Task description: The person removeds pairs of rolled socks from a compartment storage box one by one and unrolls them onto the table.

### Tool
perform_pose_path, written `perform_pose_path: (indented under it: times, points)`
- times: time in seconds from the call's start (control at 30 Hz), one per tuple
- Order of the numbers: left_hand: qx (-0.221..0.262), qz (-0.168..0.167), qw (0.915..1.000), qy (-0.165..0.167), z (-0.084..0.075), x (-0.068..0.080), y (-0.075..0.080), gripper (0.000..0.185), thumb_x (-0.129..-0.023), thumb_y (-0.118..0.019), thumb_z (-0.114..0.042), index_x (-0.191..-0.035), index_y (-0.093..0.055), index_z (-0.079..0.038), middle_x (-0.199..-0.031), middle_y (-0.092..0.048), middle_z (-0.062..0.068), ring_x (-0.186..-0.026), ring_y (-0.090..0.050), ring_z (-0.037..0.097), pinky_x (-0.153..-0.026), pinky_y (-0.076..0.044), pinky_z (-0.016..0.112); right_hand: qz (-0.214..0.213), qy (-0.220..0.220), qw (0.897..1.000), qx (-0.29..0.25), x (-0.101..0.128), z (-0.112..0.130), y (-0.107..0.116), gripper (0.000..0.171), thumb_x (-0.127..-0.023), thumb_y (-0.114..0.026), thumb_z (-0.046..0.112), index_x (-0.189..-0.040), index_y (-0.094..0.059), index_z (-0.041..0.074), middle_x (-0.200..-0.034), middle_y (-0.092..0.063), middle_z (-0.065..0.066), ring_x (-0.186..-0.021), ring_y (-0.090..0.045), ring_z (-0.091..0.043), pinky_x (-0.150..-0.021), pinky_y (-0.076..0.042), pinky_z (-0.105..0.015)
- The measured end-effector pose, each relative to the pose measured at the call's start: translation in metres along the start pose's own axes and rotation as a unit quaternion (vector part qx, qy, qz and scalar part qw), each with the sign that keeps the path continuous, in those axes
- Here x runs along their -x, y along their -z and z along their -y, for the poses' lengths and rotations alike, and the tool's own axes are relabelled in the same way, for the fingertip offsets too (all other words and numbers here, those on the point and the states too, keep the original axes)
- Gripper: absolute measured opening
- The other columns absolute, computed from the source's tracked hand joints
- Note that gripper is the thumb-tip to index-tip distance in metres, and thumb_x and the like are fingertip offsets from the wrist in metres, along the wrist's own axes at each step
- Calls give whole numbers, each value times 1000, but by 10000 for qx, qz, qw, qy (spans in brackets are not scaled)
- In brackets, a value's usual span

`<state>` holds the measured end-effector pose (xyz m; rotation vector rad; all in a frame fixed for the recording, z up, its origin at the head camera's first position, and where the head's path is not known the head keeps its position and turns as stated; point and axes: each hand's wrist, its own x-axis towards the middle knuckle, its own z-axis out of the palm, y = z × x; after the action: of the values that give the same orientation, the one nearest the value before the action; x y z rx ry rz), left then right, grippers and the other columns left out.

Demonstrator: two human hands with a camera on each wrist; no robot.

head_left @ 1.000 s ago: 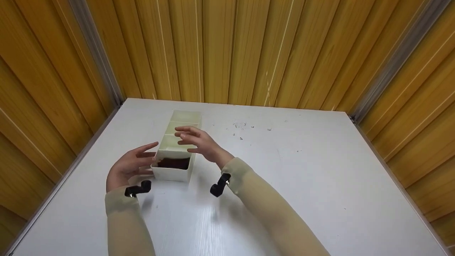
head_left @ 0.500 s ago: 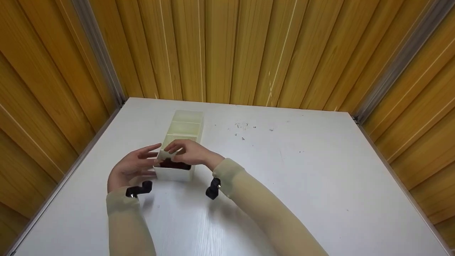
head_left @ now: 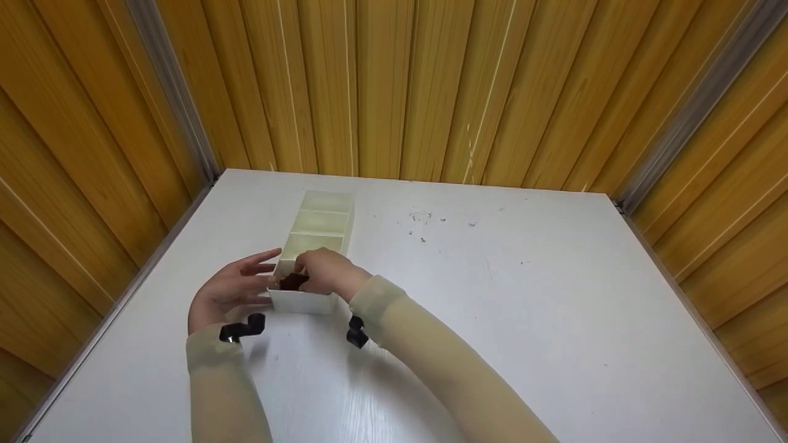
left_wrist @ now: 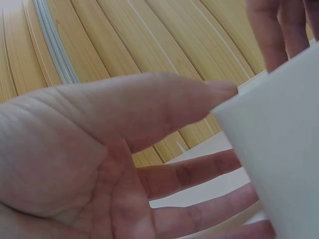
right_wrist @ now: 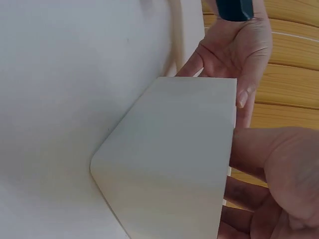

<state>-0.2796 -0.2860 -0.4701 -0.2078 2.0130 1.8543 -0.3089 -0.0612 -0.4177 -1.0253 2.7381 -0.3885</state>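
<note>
Head view: a long cream divided organizer box (head_left: 314, 246) lying lengthwise on the white table (head_left: 492, 307), toward its left side, far end pointing at the wood-panelled wall (head_left: 400, 86); left hand (head_left: 231, 289) flat against the box's near left wall, fingers straight and spread, apparently bracing it against sliding; right hand (head_left: 323, 271) dipped over the nearest compartment, fingers curled down onto a dark brown item (head_left: 292, 282) lying inside, though whether pinched or only touched cannot be told; remaining three compartments pale and seemingly bare; small black wrist cameras (head_left: 241, 328) strapped over beige sleeves. Left wrist view: open palm of the left hand (left_wrist: 99, 164), thumb tip meeting the box's white corner (left_wrist: 279, 149), straight fingers running along beneath its side; fingers of the other hand just visible above the rim. Right wrist view: rounded near end wall of the box (right_wrist: 169, 159) seen from low down, right hand (right_wrist: 279, 179) bent over its rim, contents hidden; left hand (right_wrist: 234, 55) pressed to the far side.
</note>
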Motion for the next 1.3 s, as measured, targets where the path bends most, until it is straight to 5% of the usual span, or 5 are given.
perform_pose_path:
  times: [0.23, 0.4, 0.57, 0.87, 1.3]
  points:
    - [-213, 75, 9995, -238, 1, 1, 1, 77, -93, -78, -24, -159, -40, -32, -167, -32, 14, -145, -46, 42, -108, -51, 55, 97, -126, 9979, 632, -5, 3, -3, 21, -96, -73, 27, -102, -77, 7, -95, -77, -4, -73, -52, -14, -70, -48, -27]
    - [-326, 91, 9988, -344, 2, 1, 3, 76, -94, -76, -23, -159, -39, -30, -166, -33, 15, -143, -49, 40, -106, -53, 53, 275, -54, 9921, 1219, -6, 6, -4, 17, -99, -69, 24, -107, -76, 10, -103, -77, -5, -79, -58, -15, -80, -56, -29]
    - [-272, 79, 9993, -259, 2, 2, 2, 76, -94, -76, -23, -159, -39, -32, -167, -31, 14, -142, -50, 39, -106, -53, 53, 577, -133, 9930, 1018, -7, 6, -3, 19, -102, -65, 25, -108, -76, 10, -103, -75, -4, -79, -56, -15, -78, -52, -29]
    - [-232, -4, 9997, -121, -1, 0, 0, 72, -94, -76, -22, -157, -42, -35, -167, -33, 11, -142, -50, 39, -107, -52, 53, -141, -344, 9928, 1141, -10, 8, -12, 16, -96, -72, 15, -111, -75, 10, -105, -77, -5, -81, -62, -15, -83, -59, -30]
    - [-24, -17, 9998, -192, 1, 0, 1, 72, -94, -75, -19, -157, -43, -32, -165, -35, 12, -132, -60, 36, -105, -54, 53, 430, -186, 9876, 1502, -13, 12, -7, 15, -100, -65, 14, -111, -76, 12, -106, -77, -4, -80, -57, -15, -84, -57, -29]
